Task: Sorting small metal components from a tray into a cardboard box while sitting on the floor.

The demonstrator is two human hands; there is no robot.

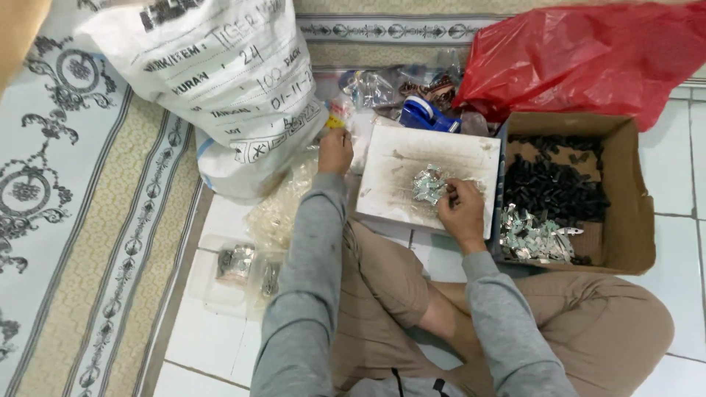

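Note:
I sit cross-legged on a tiled floor with a white board (456,154) in front of my knees. A small heap of shiny metal pieces (429,185) lies on the board. My right hand (461,207) rests at the heap's right side, fingers curled on some of the pieces. My left hand (334,151) reaches forward past the board's left edge, into a pile of clear plastic bags (283,206) under a big white sack (220,81). What its fingers grip is hidden.
A cardboard box (634,220) at the right holds black small parts (551,187) and more metal pieces (535,239). A red plastic bag (588,51) lies behind it. A blue tape dispenser (426,114) sits beyond the board. A patterned rug (73,220) covers the left.

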